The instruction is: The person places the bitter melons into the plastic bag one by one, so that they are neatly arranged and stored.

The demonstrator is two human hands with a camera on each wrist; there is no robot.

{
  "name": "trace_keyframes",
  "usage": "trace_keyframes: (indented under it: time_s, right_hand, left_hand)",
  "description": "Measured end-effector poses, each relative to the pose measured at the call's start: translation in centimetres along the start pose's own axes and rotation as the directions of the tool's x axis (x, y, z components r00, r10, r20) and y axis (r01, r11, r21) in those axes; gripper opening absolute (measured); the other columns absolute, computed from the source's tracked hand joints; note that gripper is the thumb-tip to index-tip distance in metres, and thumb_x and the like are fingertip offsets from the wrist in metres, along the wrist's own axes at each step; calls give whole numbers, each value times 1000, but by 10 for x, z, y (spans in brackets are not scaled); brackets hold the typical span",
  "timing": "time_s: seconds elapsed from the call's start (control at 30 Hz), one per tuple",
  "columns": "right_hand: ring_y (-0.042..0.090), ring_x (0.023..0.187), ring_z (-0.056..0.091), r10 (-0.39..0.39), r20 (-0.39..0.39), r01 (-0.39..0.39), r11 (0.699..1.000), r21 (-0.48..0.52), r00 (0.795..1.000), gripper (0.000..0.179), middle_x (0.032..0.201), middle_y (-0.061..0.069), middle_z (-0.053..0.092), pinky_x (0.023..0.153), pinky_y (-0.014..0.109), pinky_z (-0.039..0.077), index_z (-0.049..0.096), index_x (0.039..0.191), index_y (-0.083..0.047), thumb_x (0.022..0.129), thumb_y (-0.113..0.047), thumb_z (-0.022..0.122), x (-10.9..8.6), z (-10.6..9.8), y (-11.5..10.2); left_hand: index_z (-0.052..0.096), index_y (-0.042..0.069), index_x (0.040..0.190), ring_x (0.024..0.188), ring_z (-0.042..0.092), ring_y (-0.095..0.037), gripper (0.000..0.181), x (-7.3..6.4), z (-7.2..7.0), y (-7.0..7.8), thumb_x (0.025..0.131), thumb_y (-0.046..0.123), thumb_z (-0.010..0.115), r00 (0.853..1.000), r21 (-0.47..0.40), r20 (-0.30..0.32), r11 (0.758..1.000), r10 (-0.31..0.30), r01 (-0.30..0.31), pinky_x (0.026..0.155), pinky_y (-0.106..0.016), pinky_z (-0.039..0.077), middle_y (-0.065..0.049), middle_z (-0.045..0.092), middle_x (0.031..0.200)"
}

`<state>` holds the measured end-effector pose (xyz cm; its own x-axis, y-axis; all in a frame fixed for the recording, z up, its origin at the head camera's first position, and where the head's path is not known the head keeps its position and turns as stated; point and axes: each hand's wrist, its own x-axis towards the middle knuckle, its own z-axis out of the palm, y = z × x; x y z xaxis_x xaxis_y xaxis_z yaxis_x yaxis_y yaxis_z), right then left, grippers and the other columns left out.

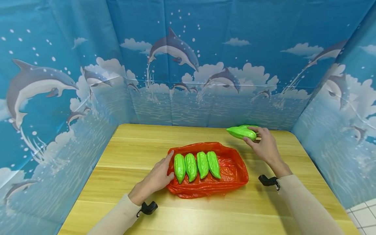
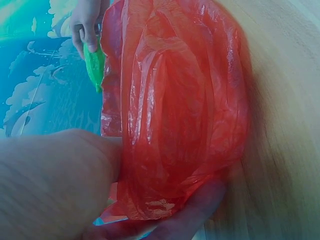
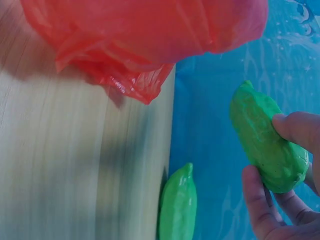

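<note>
A red plastic bag (image 1: pixel 230 171) lies spread open like a tray on the table, with several green bitter melons (image 1: pixel 191 167) side by side in its left and middle part. My left hand (image 1: pixel 155 176) grips the bag's left end, thumb and fingers around its edge. At the far right, my right hand (image 1: pixel 266 147) holds another bitter melon (image 3: pixel 262 135) by its blunt end, thumb on one side and fingers on the other, raised over the table. Behind it, one more bitter melon (image 3: pixel 179 207) lies along the table's far edge.
Beneath everything is a wooden table (image 1: pixel 132 143). A blue dolphin-print curtain (image 1: pixel 205 107) rises right behind its far edge and along both sides. Black wrist devices (image 1: pixel 148 208) are strapped on both arms. White floor tiles (image 1: pixel 362 217) show at the lower right.
</note>
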<state>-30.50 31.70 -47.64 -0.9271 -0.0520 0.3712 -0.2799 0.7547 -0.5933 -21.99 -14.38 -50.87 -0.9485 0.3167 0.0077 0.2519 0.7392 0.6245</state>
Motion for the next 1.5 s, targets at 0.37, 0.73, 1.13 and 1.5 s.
trace_keyframes:
  time_s: [0.37, 0.73, 1.13, 1.5]
  right_hand:
    - [53, 122, 73, -68, -93, 76, 994, 81, 993, 57, 144, 33, 66, 85, -5, 49, 64, 156, 5, 107, -13, 87, -2, -2, -16]
    - [50, 128, 72, -81, -145, 99, 988, 116, 986, 59, 150, 31, 68, 91, -1, 52, 59, 156, 5, 106, -11, 86, -4, 0, -32]
    - [45, 125, 74, -113, -197, 139, 982, 128, 974, 57, 143, 29, 72, 93, -2, 53, 61, 151, 6, 104, -11, 89, -2, 2, -45]
    - [17, 121, 76, -121, -191, 152, 975, 162, 974, 53, 142, 25, 75, 96, 4, 59, 66, 150, 3, 104, -11, 89, 0, 6, -58]
  left_hand:
    - [27, 3, 185, 157, 61, -50, 95, 0, 0, -1, 105, 0, 78, 1000, 13, -6, 1000, 11, -11, 127, -63, 57, -32, 53, 175]
    - [27, 3, 185, 157, 61, -50, 95, 1, 1, -4, 105, -1, 77, 1000, 1, -9, 1000, 19, -19, 126, -62, 58, -33, 52, 176]
    - [25, 4, 185, 163, 55, -50, 95, 1, 0, -4, 105, -2, 76, 1000, -13, -8, 1000, 12, -12, 129, -62, 55, -33, 47, 180]
    - [28, 3, 185, 159, 59, -52, 93, -1, -3, -3, 105, -3, 76, 1000, -10, -19, 1000, 24, -25, 125, -63, 58, -34, 48, 179]
